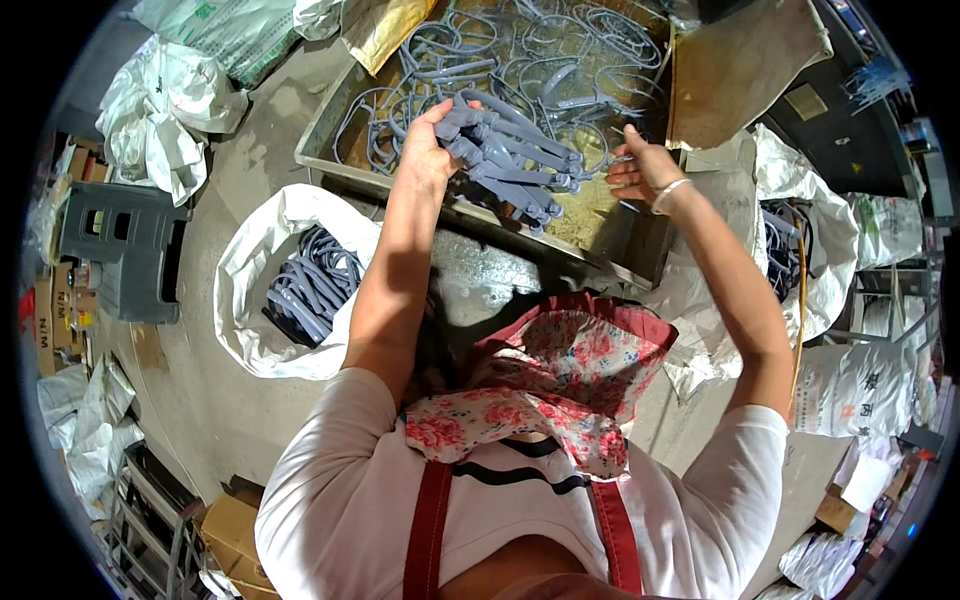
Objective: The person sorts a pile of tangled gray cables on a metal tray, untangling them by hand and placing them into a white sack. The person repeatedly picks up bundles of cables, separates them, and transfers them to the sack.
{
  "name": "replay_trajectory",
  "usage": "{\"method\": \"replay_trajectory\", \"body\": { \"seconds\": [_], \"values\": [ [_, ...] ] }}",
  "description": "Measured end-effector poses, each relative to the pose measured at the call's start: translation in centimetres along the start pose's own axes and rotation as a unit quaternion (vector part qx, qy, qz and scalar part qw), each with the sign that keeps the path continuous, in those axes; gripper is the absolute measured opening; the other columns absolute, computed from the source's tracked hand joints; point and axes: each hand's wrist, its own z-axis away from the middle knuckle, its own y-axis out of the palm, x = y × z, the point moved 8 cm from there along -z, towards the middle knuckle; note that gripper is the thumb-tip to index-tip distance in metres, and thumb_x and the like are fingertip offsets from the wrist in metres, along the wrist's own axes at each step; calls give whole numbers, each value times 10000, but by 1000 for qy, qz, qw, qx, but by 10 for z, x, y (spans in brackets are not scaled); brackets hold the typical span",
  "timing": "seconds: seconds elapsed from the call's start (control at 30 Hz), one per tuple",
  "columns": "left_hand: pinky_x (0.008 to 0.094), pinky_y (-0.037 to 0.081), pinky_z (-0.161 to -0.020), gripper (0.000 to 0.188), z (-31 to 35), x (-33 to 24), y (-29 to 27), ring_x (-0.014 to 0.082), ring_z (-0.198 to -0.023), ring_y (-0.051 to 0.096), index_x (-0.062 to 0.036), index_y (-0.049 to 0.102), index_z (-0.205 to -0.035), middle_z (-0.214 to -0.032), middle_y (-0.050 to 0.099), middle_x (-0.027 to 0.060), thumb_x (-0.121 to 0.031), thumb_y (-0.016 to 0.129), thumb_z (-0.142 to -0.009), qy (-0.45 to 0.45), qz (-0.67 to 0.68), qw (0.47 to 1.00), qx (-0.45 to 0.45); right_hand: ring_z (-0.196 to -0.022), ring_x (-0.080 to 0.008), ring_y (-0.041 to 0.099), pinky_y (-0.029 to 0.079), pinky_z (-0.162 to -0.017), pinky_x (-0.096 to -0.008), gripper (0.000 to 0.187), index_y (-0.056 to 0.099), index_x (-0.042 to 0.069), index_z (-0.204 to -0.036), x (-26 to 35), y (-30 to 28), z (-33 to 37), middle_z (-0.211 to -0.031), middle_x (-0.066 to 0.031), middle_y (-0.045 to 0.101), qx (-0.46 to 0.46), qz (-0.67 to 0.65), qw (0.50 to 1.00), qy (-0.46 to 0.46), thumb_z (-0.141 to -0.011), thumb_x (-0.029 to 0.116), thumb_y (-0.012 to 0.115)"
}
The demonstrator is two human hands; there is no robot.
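My left hand (pixel 430 145) is closed around a bundle of grey-blue moulded strips (pixel 515 160) with thicker, knobbed ends; whether they are rubber or plastic I cannot tell. The bundle is held over the near side of a shallow metal-edged tray (pixel 400 187). Inside the tray lie tangled thin grey loops and cords (pixel 450 60), on a wet-looking yellowish bottom. To the right of the bundle, my right hand (pixel 640 170) is held over the tray's right part, fingers apart and nothing seen in it. Some cords lie close beyond its fingertips.
A white woven sack (pixel 240 290) with grey strips stands left of my left forearm. Another open sack (pixel 820 220) holding dark strips is at the right. A brown board (pixel 745 70) rises at the tray's right. A grey plastic stool (pixel 125 245) and a cardboard box (pixel 235 540) are at the left.
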Motion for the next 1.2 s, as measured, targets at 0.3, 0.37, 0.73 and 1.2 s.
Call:
{"method": "replay_trajectory", "body": {
  "seconds": [0.3, 0.37, 0.73, 1.2],
  "values": [
    [402, 516, -733, 312, 2, -11, -4, 283, -821, 598, 93, 420, -1046, -904, 575, 178, -154, 487, -867, -147, 242, 945, 163, -834, -226, 572, 498, -705, -424, 591, 561, 128, -1076, -13, 127, 15, -958, -88, 598, 96, -365, 923, -82, -827, 633, 381],
    [355, 538, -698, 321, 30, -8, 22, 256, -748, 607, 107, 396, -1041, -838, 570, 167, -123, 510, -847, -206, 344, 903, 155, -842, -220, 568, 496, -708, -410, 573, 553, 110, -1087, 2, 136, 44, -985, -83, 592, 88, -339, 933, -80, -846, 601, 383],
    [283, 538, -466, 425, 51, -5, 52, 203, -567, 605, 135, 356, -1072, -720, 531, 122, -140, 554, -815, -261, 451, 804, 285, -1340, -337, 71, 75, -1075, -356, 726, 224, -65, -1344, 71, 143, 119, -1426, -212, 180, -104, -33, 914, -391, -917, 521, 234],
    [265, 542, -448, 450, 72, -15, 70, 206, -547, 604, 171, 334, -1104, -719, 511, 159, -124, 545, -837, -231, 417, 772, 420, -1295, -438, 142, 129, -1050, -428, 729, 226, -71, -1339, 86, 160, 166, -1358, -351, 174, -171, 123, 838, -504, -905, 508, 308]
  ]
}}
